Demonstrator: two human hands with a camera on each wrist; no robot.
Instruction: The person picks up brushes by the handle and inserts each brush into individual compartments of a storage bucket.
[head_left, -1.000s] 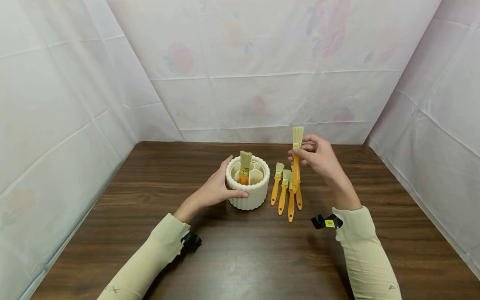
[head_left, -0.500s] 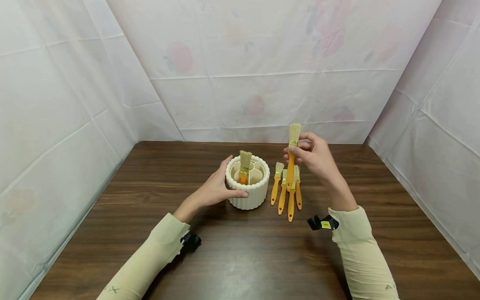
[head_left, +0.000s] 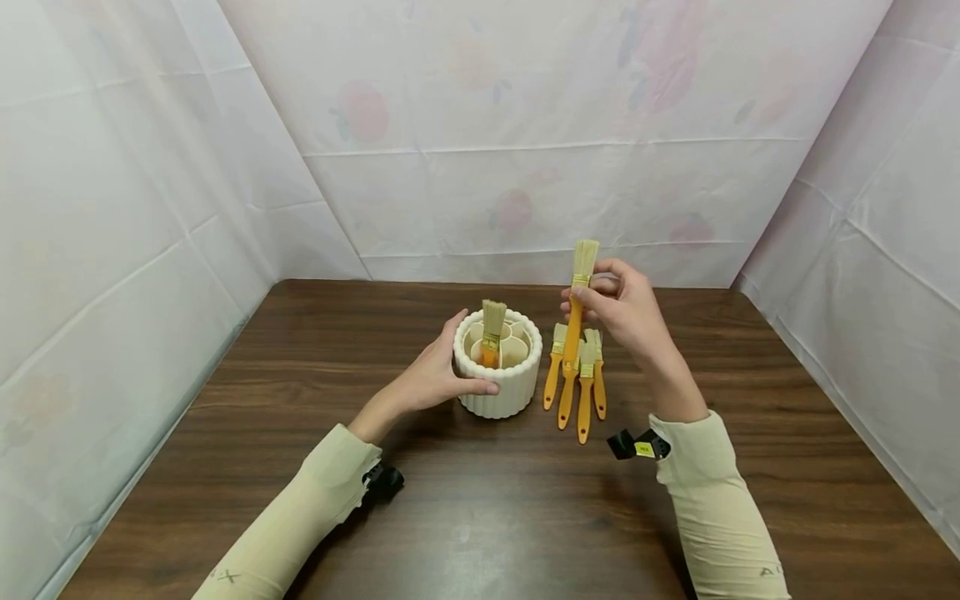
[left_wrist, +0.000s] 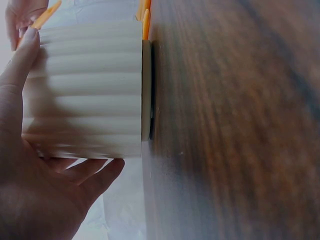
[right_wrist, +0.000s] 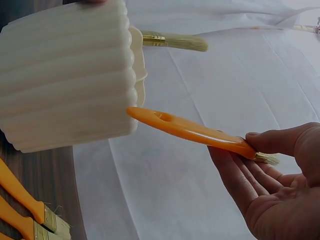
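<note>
A white ribbed round holder stands on the brown table. One orange-handled brush stands upright in it, bristles up. My left hand grips the holder's left side, thumb on the front wall. My right hand pinches another orange brush near its ferrule and holds it upright in the air just right of the holder, bristles up. Three more brushes lie on the table to the right of the holder.
White sheeting with faint flower prints walls the table at the back and on both sides. A black wrist strap with a yellow tag sits at my right cuff, another black strap at my left.
My right hand has carried its upright brush a little to the left, closer to the holder. The left hand and holder have stayed put.
</note>
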